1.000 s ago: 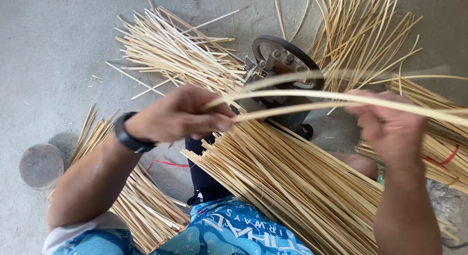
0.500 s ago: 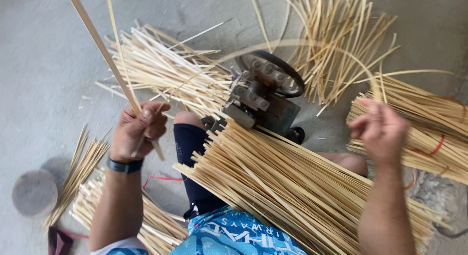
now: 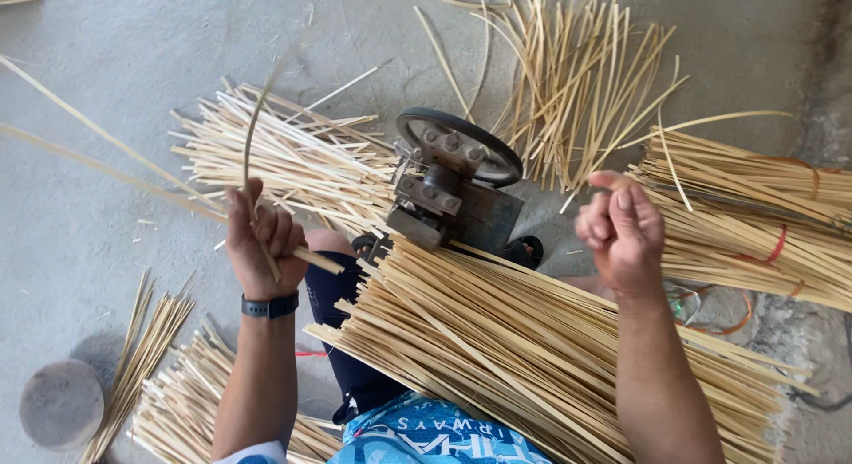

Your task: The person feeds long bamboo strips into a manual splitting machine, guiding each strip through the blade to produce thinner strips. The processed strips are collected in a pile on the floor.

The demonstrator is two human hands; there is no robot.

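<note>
Swung leftward, left hand (image 3: 262, 242) grips strips (image 3: 106, 167), perhaps two.

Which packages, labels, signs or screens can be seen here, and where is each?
Printed lettering on the person's shorts: bottom centre, white on a blue patterned cloth.
Wrist device: on the left wrist, a dark band; no lit screen visible.
No packages or signs show.

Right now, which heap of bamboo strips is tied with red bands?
The heap at the far right: red bands cross it, while the other heaps lie loose.
</note>
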